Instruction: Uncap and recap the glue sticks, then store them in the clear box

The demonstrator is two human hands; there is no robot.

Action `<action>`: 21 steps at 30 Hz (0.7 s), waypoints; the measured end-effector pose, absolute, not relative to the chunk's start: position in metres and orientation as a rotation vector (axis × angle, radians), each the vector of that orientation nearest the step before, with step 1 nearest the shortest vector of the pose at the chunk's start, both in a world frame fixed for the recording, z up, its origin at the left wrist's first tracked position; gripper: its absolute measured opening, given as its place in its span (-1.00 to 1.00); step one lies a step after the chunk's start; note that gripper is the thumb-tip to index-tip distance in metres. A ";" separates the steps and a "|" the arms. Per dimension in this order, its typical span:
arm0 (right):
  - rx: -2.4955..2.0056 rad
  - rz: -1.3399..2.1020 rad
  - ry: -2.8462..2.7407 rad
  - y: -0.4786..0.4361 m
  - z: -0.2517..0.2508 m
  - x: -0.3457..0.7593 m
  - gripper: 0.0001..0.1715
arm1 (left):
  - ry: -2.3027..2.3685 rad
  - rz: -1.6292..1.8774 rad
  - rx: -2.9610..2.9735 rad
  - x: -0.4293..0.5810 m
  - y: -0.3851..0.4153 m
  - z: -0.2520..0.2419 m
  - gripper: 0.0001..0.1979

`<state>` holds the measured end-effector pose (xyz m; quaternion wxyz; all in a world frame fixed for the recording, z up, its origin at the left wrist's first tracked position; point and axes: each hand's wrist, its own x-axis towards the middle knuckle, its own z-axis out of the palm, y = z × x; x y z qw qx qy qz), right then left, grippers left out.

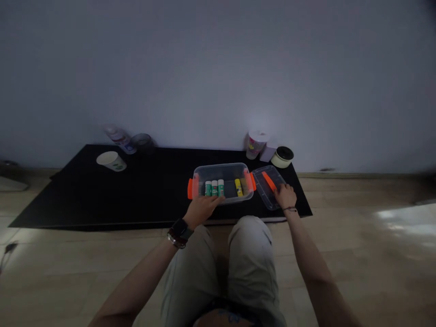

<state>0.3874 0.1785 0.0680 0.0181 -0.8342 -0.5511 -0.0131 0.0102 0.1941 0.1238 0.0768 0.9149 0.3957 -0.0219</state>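
Note:
A clear plastic box (221,170) with orange side latches stands near the front edge of the black table. Inside it, three green glue sticks (214,189) with white caps stand side by side at the left, and one yellow glue stick (239,187) leans at the right. My left hand (203,210) is closed over the box's front rim at the left; its fingertips are partly hidden. To the right of the box lies the clear lid (264,188) with an orange handle (269,180). My right hand (285,196) grips the lid near the handle's front end.
On the black table (150,195), a white paper cup (111,161), a bottle (120,138) and a dark glass bowl (143,143) stand at the left. A patterned plastic cup (255,144), a pale box (268,151) and a cream tin with black lid (282,157) stand back right, near the wall.

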 end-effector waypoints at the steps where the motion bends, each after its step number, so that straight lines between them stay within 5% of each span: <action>1: -2.616 -0.036 -1.712 0.179 0.065 0.388 -0.56 | 1.164 -0.062 2.748 0.011 0.195 0.124 -0.37; 11: -2.657 -0.033 -1.747 0.188 0.051 0.387 -0.61 | 1.012 0.246 2.832 0.010 0.195 0.132 -0.37; 21: -2.310 0.216 -1.350 0.185 0.076 0.427 -0.63 | 1.556 0.908 2.114 -0.033 0.204 0.111 -0.49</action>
